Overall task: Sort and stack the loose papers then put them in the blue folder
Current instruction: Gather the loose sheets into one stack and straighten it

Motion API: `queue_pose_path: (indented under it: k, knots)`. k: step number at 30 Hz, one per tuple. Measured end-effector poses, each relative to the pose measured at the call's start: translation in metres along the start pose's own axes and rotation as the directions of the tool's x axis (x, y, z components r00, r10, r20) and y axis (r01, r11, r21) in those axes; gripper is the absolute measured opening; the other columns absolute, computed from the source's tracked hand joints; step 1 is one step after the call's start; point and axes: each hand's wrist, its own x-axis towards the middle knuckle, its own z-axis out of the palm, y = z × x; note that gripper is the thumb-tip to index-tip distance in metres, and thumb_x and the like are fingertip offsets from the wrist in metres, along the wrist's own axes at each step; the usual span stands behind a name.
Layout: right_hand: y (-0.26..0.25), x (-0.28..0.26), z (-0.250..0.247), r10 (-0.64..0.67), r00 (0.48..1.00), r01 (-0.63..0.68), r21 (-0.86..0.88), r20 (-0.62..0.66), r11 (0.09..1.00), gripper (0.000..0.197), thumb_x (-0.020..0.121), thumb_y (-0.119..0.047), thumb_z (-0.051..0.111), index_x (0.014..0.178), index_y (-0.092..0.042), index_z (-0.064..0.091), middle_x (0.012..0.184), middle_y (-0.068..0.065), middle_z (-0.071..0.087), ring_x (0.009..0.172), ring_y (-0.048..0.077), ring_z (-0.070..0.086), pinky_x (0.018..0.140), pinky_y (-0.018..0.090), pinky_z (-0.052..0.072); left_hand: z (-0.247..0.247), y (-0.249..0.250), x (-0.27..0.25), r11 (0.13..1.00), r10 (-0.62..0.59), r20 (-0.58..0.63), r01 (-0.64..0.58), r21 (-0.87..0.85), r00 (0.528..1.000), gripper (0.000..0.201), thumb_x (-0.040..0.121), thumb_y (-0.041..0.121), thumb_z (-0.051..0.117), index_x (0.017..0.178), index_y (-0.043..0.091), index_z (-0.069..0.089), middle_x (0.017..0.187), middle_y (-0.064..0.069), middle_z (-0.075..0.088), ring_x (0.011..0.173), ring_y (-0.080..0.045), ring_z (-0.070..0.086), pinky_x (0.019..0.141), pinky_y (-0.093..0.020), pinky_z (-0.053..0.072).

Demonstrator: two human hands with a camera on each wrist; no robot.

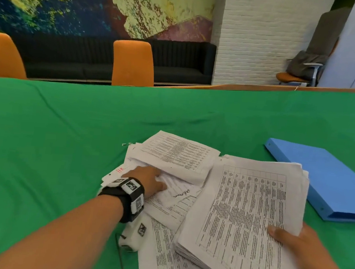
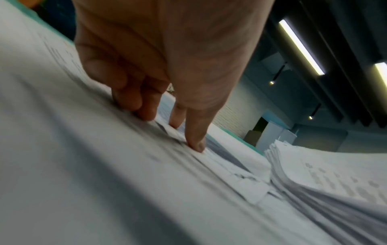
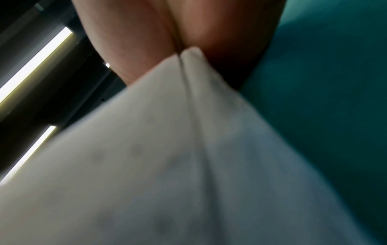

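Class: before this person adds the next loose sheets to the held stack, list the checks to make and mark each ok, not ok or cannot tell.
1. Right hand grips the gathered stack: ok.
2. Stack edges squared: not ok, its sheets fan out at the far edge.
3. Left hand on the loose papers, fingertips touching the sheets: ok.
4. Loose papers all gathered: not ok, several lie scattered and overlapping.
5. Blue folder open to receive: not ok, it lies closed.
6. Sheets sorted in order: cannot tell.
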Motion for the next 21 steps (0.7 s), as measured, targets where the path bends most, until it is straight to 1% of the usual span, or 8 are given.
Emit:
queue_pose_path:
  k: [3, 6, 11, 13, 15, 18, 19, 21]
  knots:
    - [-0.002, -0.002, 0.000, 0.003, 1.000, -0.003, 0.006, 0.021, 1.000, 0.031, 0.086, 0.002, 0.064, 0.116, -0.005, 0.061, 0.095, 0.019, 0.078, 0.082, 0.039, 0.076, 0.062, 0.043, 0.062, -0.009, -0.039, -0.012, 0.998, -0.022, 0.038, 0.020, 0.065, 0.999, 0.062, 0.086, 0.066, 0.059, 0.143, 0.046, 0.047, 0.150, 0.002, 0.052, 0.126, -0.023, 0.057, 0.101, -0.035, 0.048]
    - [-0.003, -0.002, -0.003, 0.005, 1.000, -0.006, 0.043, 0.030, 0.999, 0.033, 0.085, 0.003, 0.064, 0.116, -0.005, 0.062, 0.096, 0.019, 0.078, 0.081, 0.040, 0.076, 0.058, 0.043, 0.063, -0.017, -0.071, -0.028, 0.997, -0.028, 0.099, 0.021, 0.073, 0.995, 0.060, 0.092, 0.059, 0.060, 0.147, 0.047, 0.041, 0.156, 0.000, 0.044, 0.135, -0.023, 0.050, 0.109, -0.035, 0.043]
    - [-0.005, -0.005, -0.010, -0.036, 0.999, 0.037, 0.173, -0.011, 0.984, 0.032, 0.083, 0.002, 0.061, 0.110, -0.014, 0.066, 0.092, 0.010, 0.080, 0.077, 0.029, 0.078, 0.054, 0.037, 0.062, -0.031, -0.100, -0.043, 0.997, -0.074, 0.160, 0.068, 0.041, 0.984, 0.048, 0.089, 0.036, 0.071, 0.134, 0.044, 0.056, 0.151, 0.000, 0.049, 0.124, -0.020, 0.055, 0.106, -0.037, 0.046]
    - [-0.006, -0.006, -0.009, -0.045, 0.999, 0.047, 0.176, -0.018, 0.983, 0.030, 0.086, 0.004, 0.059, 0.109, -0.015, 0.066, 0.092, 0.008, 0.080, 0.077, 0.026, 0.078, 0.058, 0.038, 0.062, -0.038, -0.095, -0.041, 0.996, -0.089, 0.023, 0.089, -0.010, 0.996, 0.034, 0.090, 0.045, 0.068, 0.123, 0.036, 0.062, 0.141, -0.004, 0.057, 0.108, -0.018, 0.061, 0.097, -0.037, 0.052]
    - [-0.004, -0.002, -0.007, -0.030, 0.999, 0.033, 0.128, -0.029, 0.991, 0.032, 0.080, 0.001, 0.063, 0.109, -0.014, 0.066, 0.095, 0.013, 0.079, 0.079, 0.031, 0.077, 0.066, 0.045, 0.062, -0.038, -0.076, -0.033, 0.994, -0.090, -0.141, 0.080, -0.079, 0.986, 0.049, 0.091, 0.061, 0.059, 0.133, 0.035, 0.055, 0.143, -0.008, 0.051, 0.104, -0.021, 0.063, 0.090, -0.038, 0.056]
    - [-0.005, 0.001, -0.009, -0.016, 0.999, 0.018, 0.048, -0.043, 0.999, 0.029, 0.081, 0.001, 0.066, 0.108, -0.009, 0.065, 0.083, 0.013, 0.079, 0.076, 0.041, 0.075, 0.065, 0.043, 0.059, -0.017, -0.038, -0.022, 0.999, -0.038, -0.060, 0.038, -0.008, 0.997, 0.075, 0.082, 0.082, 0.046, 0.149, 0.057, 0.025, 0.159, -0.010, 0.025, 0.132, -0.034, 0.049, 0.101, -0.050, 0.051]
    - [-0.006, -0.001, -0.008, -0.009, 0.999, 0.010, 0.032, -0.048, 0.999, 0.031, 0.081, 0.000, 0.068, 0.110, -0.008, 0.065, 0.081, 0.011, 0.079, 0.080, 0.042, 0.073, 0.069, 0.042, 0.055, -0.008, -0.029, -0.021, 0.998, -0.039, -0.007, 0.040, 0.044, 0.999, 0.079, 0.078, 0.087, 0.043, 0.149, 0.058, 0.022, 0.161, -0.008, 0.021, 0.139, -0.037, 0.040, 0.107, -0.055, 0.045]
    - [-0.005, 0.002, -0.008, -0.002, 0.998, 0.003, 0.026, -0.059, 1.000, 0.034, 0.077, -0.004, 0.072, 0.109, -0.010, 0.066, 0.081, 0.009, 0.079, 0.092, 0.039, 0.069, 0.077, 0.044, 0.051, -0.001, -0.019, -0.021, 0.991, -0.074, 0.043, 0.068, 0.112, 0.996, 0.079, 0.077, 0.090, 0.039, 0.146, 0.051, 0.037, 0.158, -0.007, 0.023, 0.142, -0.038, 0.032, 0.112, -0.057, 0.037]
